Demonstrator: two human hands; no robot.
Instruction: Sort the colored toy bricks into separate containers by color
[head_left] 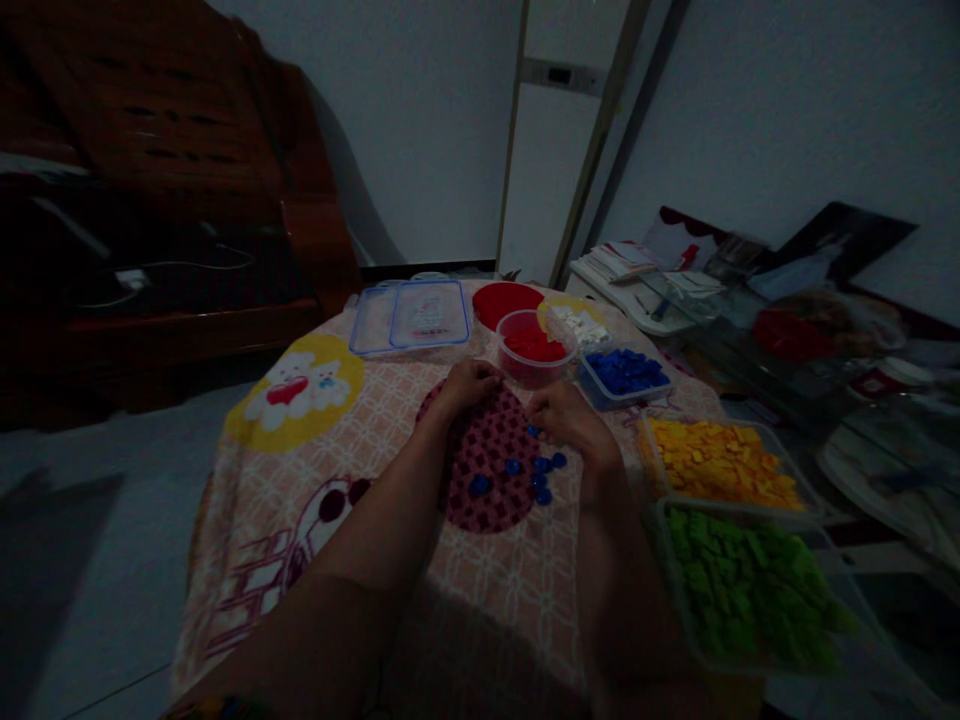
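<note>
With twelve o'clock straight ahead, find the right hand (562,412) beyond the right edge of the maroon checked patch (487,425) on the tablecloth (502,590), and the left hand (474,385) over its far edge, towards ten or eleven from the other. Right by the right fingertips, on their six o'clock side, see a small blue piece (532,430); too dark to tell whether pinched, touched or merely underneath. Drawn in narrow on both hands, with no grip certain on the left. Farther towards six from the right fingertips, note a loose cluster of round blue pieces (543,466), clearly nearer to that hand than to the left. On the patch, find a single round blue disc (512,466) at about seven from the right fingertips, and a darker blue piece (480,485) near six from the left hand. Being round, no long axis to read on the disc or cluster. Towards two from the right hand, place the tub of blue bricks (626,372); at twelve from its fingertips, the tub of red pieces (532,345).
</note>
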